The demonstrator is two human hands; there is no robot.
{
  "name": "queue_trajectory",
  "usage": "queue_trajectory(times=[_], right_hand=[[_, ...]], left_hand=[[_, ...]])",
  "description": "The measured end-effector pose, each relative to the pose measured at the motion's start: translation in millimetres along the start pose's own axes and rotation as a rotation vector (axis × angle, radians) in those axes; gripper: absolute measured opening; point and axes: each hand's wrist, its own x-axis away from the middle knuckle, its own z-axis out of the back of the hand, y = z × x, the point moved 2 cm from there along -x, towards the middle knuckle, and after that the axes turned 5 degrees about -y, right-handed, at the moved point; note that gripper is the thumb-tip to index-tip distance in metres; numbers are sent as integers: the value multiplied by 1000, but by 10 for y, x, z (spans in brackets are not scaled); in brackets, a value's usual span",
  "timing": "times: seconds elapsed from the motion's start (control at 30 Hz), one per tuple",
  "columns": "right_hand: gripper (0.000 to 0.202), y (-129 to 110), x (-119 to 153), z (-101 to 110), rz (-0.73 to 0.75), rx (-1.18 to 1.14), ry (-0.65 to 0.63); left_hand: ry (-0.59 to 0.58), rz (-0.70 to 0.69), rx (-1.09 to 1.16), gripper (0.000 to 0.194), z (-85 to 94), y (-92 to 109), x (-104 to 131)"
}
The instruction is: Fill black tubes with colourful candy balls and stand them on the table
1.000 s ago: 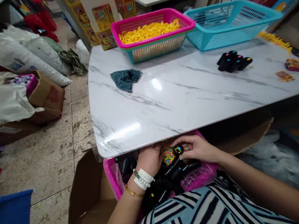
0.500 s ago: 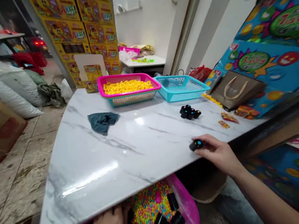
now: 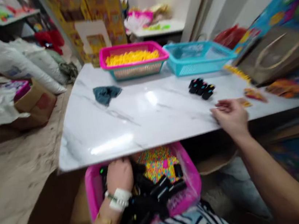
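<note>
My left hand (image 3: 120,177) is down in a pink tub (image 3: 195,181) below the table edge, among black cylindrical pieces (image 3: 162,189) and small multicoloured beads (image 3: 160,162). Its fingertips are hidden there. Over the table's front edge, my right hand (image 3: 231,116) has its fingers curled inward; blur hides whether anything lies between them. Just behind that hand, a cluster of black pieces with coloured dots (image 3: 201,88) rests on the white marbled table (image 3: 140,128).
At the back stand a pink basket of yellow pieces (image 3: 134,58) and a blue basket (image 3: 200,57). A dark cloth (image 3: 106,94) lies left. On the right are a brown paper bag (image 3: 271,55) and orange packets (image 3: 286,87). An open carton (image 3: 54,209) flanks the tub.
The view has tilted down, showing more of the tub. The black piece that was in my right hand is no longer visible there, and that hand is now nearer the cluster.
</note>
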Motion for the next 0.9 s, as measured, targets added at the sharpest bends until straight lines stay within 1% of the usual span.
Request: queue_trajectory(times=[0.03,0.07,0.1,0.13,0.17,0.2,0.27,0.33,0.37,0.43,0.5,0.57,0.63,0.7,0.8,0.83,0.9], right_hand=[[41,-42,230,28,17,-50,12],[39,-110,478,50,35,-95,5],[34,-201,736,62,59,-108,-18],[28,-316,997,52,103,-97,-91],[22,-447,1254,20,182,-88,-190],[18,-586,1499,-36,302,-92,-304],[27,-825,1911,-215,565,-129,-502],[39,-942,2152,-448,772,-145,-629],[41,-946,2198,-565,830,-131,-669],[38,-865,2169,-766,867,-55,-726],[32,-731,2050,-914,838,84,-797],[29,-618,1929,-1025,804,238,-888],[31,-577,1860,-1120,804,346,-960],[36,-611,1854,-1205,830,400,-999],[41,-709,1900,-1293,853,411,-1042],[43,-733,1913,-1304,848,394,-1059],[44,-752,1923,-1299,825,380,-1061]], left_hand=[[-29,28,-9,30,31,11,0],[-31,52,-18,29,54,12,5],[-28,61,-15,27,70,12,16],[-19,60,10,25,85,17,36],[0,43,62,25,105,34,62],[26,7,144,26,130,69,92],[81,-118,368,27,185,193,151],[106,-258,589,28,214,347,190],[104,-299,667,28,209,414,198],[74,-310,778,33,163,490,193],[52,-271,857,41,103,477,180],[73,-248,893,40,71,401,178],[137,-236,833,33,82,305,185],[154,-223,689,32,107,231,186],[55,-194,489,48,98,174,164],[18,-188,459,51,79,164,152],[-23,-179,445,51,30,151,130]])
